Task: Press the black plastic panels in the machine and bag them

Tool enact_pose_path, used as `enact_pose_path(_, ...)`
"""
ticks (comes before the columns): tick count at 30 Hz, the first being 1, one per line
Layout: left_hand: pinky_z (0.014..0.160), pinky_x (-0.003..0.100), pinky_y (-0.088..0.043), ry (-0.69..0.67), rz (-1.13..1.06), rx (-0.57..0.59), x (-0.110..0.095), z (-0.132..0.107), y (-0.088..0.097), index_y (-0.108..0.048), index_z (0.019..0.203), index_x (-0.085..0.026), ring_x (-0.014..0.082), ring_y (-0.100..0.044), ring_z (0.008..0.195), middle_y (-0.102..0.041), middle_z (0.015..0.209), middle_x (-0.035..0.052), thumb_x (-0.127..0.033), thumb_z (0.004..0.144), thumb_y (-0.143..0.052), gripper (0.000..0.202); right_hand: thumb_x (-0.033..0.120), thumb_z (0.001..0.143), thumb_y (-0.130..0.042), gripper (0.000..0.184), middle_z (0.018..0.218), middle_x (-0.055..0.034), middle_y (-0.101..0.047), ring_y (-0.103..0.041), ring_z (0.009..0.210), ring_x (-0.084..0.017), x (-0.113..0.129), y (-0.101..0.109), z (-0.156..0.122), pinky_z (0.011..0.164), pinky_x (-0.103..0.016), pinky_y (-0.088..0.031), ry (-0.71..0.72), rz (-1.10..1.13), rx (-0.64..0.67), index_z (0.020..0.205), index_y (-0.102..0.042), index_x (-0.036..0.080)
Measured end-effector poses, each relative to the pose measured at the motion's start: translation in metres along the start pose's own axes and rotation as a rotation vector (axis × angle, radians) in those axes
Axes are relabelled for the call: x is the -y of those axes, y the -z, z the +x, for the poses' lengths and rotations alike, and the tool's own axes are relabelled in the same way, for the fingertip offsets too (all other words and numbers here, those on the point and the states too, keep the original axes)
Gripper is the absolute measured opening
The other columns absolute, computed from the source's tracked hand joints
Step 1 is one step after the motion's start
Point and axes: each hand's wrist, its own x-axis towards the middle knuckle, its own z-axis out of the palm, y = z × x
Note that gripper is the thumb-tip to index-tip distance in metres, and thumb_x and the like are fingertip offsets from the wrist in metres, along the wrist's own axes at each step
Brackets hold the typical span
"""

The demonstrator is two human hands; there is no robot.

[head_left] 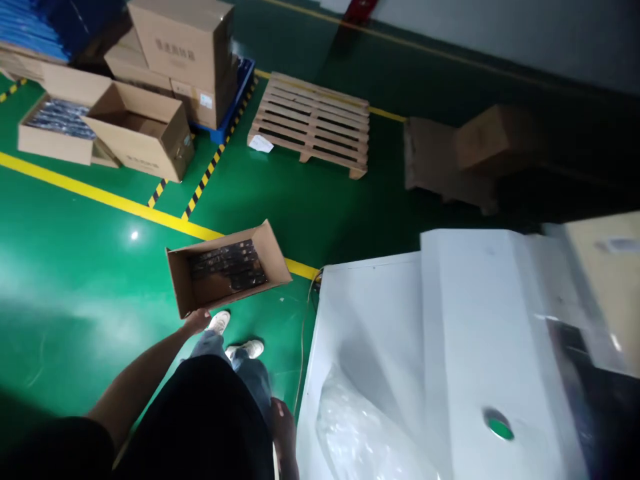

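One part-filled carton was left of the white cabinet, long axis aimed past its far edge. The nearer left hand gripped the carton's rim; the right hand, beside the cabinet, was unreadable.

Head camera is looking forward and steeply down from standing height, open carton sitting mid-distance, wearer's shoes showing below, floor stretching beyond.

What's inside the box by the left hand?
In the open box, dark, shiny packs lie side by side. They cover whatever is under them, so I can't see what's there.
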Motion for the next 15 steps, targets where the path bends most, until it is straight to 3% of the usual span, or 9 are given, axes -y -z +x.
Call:
enact_pose_path(4, 0.100, 0.047, -0.060, 0.100, -0.069, -0.049, 0.010, 0.019, -0.017, -0.070, 0.119, -0.015, 0.0246, -0.071, 0.110, -0.072, 0.121, 0.0095, -0.041, 0.103, -0.068, 0.031, 0.037, 0.107, -0.061, 0.025, 0.105, -0.0067, -0.080, -0.077, 0.100, -0.021, 0.018, 0.005, 0.034, 0.094, -0.039, -0.062, 0.049, 0.027, 0.115, 0.102, -0.075, 0.017)
enact_pose_path(7, 0.101, 0.046, -0.059, 0.149, -0.092, -0.115, 0.019, 0.058, -0.033, -0.071, 0.119, -0.015, 0.0235, -0.072, 0.110, -0.075, 0.118, 0.0091, -0.038, 0.105, -0.065, 0.028, 0.042, 0.105, -0.055, 0.033, 0.105, -0.0115, -0.081, -0.078, 0.102, -0.025, 0.029, -0.013, 0.094, 0.094, -0.038, -0.063, 0.148, 0.075, 0.199, 0.100, -0.075, 0.017)
enact_pose_path(10, 0.100, 0.044, -0.059, 0.161, -0.069, -0.170, 0.037, 0.130, -0.053, -0.072, 0.117, -0.014, 0.0226, -0.073, 0.108, -0.076, 0.114, 0.0085, -0.036, 0.107, -0.062, 0.026, 0.052, 0.101, -0.045, 0.047, 0.102, -0.0171, -0.081, -0.079, 0.097, -0.030, 0.029, -0.063, 0.183, 0.084, -0.036, -0.064, 0.219, 0.119, 0.255, 0.102, -0.075, 0.017)
enact_pose_path(13, 0.100, 0.046, -0.059, 0.193, 0.005, -0.188, 0.071, 0.225, -0.078, -0.071, 0.118, -0.014, 0.0233, -0.072, 0.109, -0.075, 0.116, 0.0090, -0.038, 0.107, -0.061, 0.028, 0.058, 0.101, -0.035, 0.058, 0.106, -0.0199, -0.080, -0.078, 0.097, -0.031, 0.013, -0.138, 0.265, 0.086, -0.039, -0.064, 0.252, 0.125, 0.280, 0.114, -0.072, 0.015)
enact_pose_path(15, 0.102, 0.047, -0.058, 0.229, 0.056, -0.178, 0.099, 0.292, -0.097, -0.068, 0.124, -0.013, 0.0235, -0.070, 0.113, -0.071, 0.123, 0.0101, -0.034, 0.109, -0.059, 0.027, 0.058, 0.101, -0.035, 0.058, 0.115, -0.0199, -0.078, -0.076, 0.105, -0.031, -0.004, -0.187, 0.299, 0.094, -0.041, -0.062, 0.291, 0.111, 0.312, 0.119, -0.071, 0.016)
